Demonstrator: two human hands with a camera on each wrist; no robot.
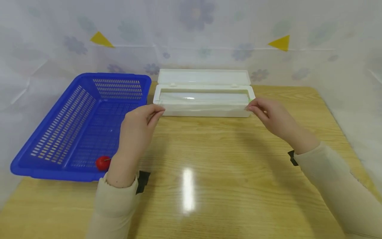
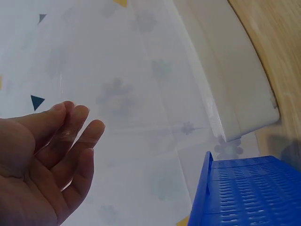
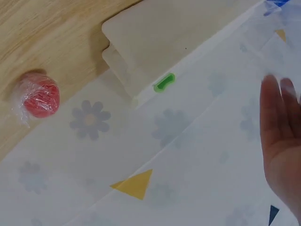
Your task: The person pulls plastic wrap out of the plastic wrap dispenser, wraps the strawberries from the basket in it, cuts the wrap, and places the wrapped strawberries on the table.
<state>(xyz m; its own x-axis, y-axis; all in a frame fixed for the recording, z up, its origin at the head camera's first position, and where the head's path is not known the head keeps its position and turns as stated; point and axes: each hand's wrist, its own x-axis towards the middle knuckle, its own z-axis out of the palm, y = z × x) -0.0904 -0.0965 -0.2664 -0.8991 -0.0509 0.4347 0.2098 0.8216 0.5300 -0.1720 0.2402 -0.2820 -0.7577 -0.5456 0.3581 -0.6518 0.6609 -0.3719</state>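
If one side slackens or pulls ahead, I expect the clear film [image 1: 206, 107] to fold, cling to itself or tear crooked. Thumb to finger, the left hand [image 1: 135, 127] and right hand [image 1: 276, 119] each pinch it, so it spans between them along the near side of the open white box [image 1: 206, 87]. The green slider [image 3: 164, 82] by the right hand could snag it. At left, the blue basket [image 1: 64, 176] could catch a loose edge; a red fruit [image 1: 102, 163] lies at its near end, and a wrapped red bundle [image 3: 41, 96] sits right of the box.
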